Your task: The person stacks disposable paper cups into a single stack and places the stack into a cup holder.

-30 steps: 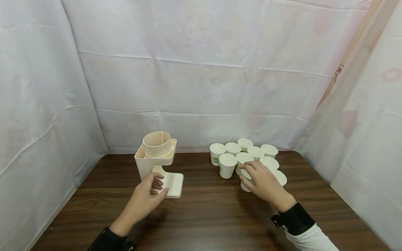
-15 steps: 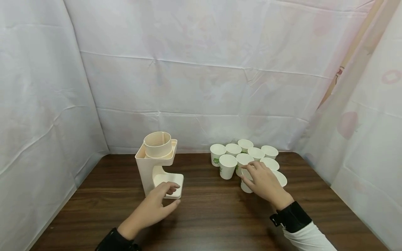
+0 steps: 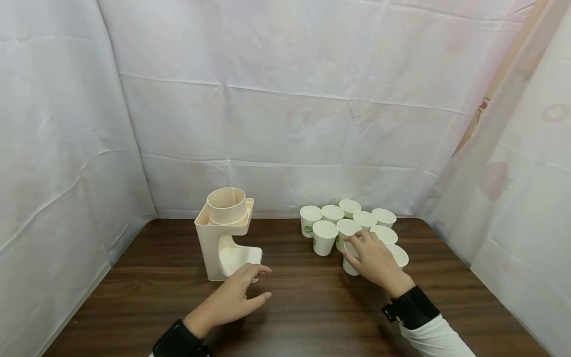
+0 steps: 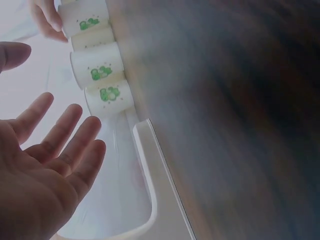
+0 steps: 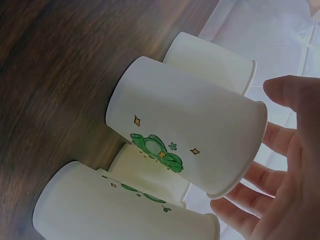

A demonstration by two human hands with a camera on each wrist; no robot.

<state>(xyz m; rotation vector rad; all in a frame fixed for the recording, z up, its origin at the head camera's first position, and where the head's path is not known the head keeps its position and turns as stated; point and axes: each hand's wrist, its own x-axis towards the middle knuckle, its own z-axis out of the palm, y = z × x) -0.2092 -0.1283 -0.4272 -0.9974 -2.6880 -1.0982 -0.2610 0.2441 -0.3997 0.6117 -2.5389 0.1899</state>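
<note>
My right hand hovers over a white paper cup at the front of a cup group. In the right wrist view, the fingers lie by the rim of an upright cup printed with a green cartoon figure; the thumb stands apart from it. My left hand is held above the table with fingers spread and nothing in it, in front of a cream plastic stand. This stand has a flat base plate, partly hidden by the hand, and a round open cylinder on its top tray.
Several more white paper cups stand upright, close together, at the back right of the dark wooden table. White curtain cloth hangs behind the table and along both sides.
My left hand has moved right and toward me, away from the stand's base plate, with its fingers straightening. My right hand has stayed nearly still over the cup.
</note>
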